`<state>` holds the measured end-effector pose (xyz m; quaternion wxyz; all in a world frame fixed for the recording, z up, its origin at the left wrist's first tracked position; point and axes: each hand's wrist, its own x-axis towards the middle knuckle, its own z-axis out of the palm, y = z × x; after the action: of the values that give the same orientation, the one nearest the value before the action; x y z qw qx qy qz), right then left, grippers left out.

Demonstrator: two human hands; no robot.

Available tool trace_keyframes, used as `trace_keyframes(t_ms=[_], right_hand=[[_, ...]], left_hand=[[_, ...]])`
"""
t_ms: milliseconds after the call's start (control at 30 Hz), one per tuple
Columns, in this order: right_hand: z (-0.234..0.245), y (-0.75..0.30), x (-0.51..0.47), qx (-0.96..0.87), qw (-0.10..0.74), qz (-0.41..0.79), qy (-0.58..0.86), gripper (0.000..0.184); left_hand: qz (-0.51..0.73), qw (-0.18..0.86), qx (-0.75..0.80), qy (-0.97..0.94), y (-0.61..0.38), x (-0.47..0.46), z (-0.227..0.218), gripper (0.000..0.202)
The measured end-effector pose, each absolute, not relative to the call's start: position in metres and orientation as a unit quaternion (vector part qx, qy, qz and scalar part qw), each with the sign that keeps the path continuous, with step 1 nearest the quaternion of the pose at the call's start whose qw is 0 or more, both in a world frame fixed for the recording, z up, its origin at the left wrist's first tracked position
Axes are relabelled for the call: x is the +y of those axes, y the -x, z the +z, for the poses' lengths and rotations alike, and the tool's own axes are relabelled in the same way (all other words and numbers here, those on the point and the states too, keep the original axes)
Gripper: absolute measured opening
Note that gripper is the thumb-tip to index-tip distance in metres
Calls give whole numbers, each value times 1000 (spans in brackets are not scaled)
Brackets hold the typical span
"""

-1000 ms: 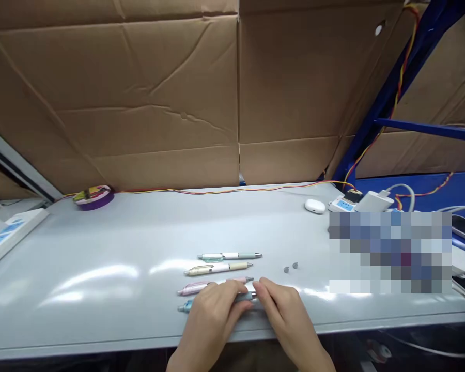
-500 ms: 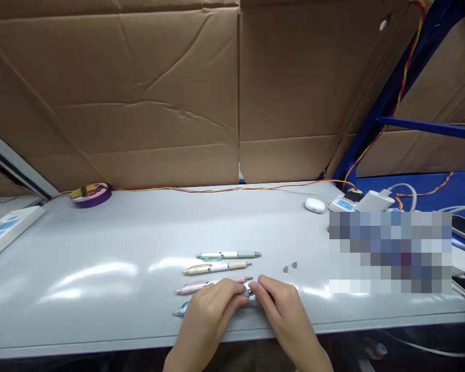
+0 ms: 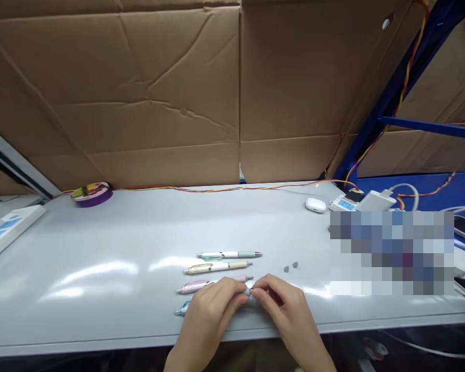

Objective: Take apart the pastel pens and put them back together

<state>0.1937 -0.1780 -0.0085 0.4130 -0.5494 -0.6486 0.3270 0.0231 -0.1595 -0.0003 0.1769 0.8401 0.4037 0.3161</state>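
My left hand (image 3: 213,312) is closed around a light blue pen (image 3: 182,308), hiding most of its barrel. The pen's clip end sticks out on the left, and its pale front end shows by my left fingertips. My right hand (image 3: 287,307) pinches at that front end, thumb and forefinger together; whatever small part lies inside the pinch is mostly covered. Just beyond lies a pink pen (image 3: 196,286), partly behind my left hand. Farther back are a cream pen (image 3: 217,267) and a pale green pen (image 3: 230,254), roughly parallel.
Two small grey metallic pieces (image 3: 290,267) lie right of the pens. At the back are a purple tape roll (image 3: 95,196) and a white earbud case (image 3: 315,205). Power strips (image 3: 13,230) and chargers (image 3: 375,200) flank the grey table (image 3: 120,232). Cardboard (image 3: 170,103) walls the rear; a blurred patch covers the right.
My right fingertips have shifted slightly and now meet the pen's front end more closely. My left hand keeps its grip. The whole view has moved a little.
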Motion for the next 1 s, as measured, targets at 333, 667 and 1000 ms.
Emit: trace_keyframes(t_ms=[333,667,1000], right_hand=[[-8,-200,-180,-598,477,362,534,16],[-15,-196,-186,-543,559,292,554,17],[-16,-193,-188,-496,600,318,541,12]], left_hand=[[326,159,368,-856,-23,-158,0,24],[344,144,372,-850,-26,-158,3,26],[323,146,396,-847,-26,-159,2,31]])
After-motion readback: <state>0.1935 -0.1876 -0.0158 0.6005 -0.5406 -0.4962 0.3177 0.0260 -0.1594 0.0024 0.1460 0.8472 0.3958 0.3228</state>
